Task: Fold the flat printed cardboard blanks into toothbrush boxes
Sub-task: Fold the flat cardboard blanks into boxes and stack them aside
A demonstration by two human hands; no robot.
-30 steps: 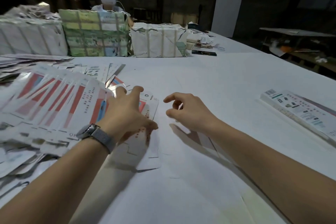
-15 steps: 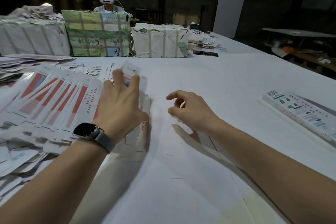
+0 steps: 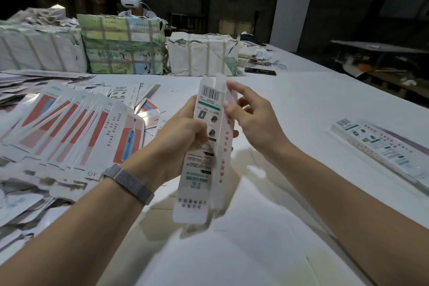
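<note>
A long white printed cardboard blank (image 3: 199, 176), barcode at its top, stands nearly upright above the table between my hands. My left hand (image 3: 178, 137) grips its left side at mid-height, fingers curled round it. My right hand (image 3: 253, 121) pinches the right-hand panel near the top with thumb and fingertips. That panel is bent away from the front face. A fanned spread of flat blanks (image 3: 69, 127) with red stripes lies on the table at the left. A folded box (image 3: 380, 146) lies on the table at the right.
The white table (image 3: 267, 239) stretches ahead. Strapped paper bundles (image 3: 123, 46) stand along its far side, and a person with a white headset (image 3: 131, 0) sits behind them. A dark phone (image 3: 260, 71) lies beyond the bundles. Loose blanks (image 3: 130, 93) lie past the fan.
My left hand lifted one blank off the fanned spread and raised it upright. My right hand rose from the table and took hold of its right panel.
</note>
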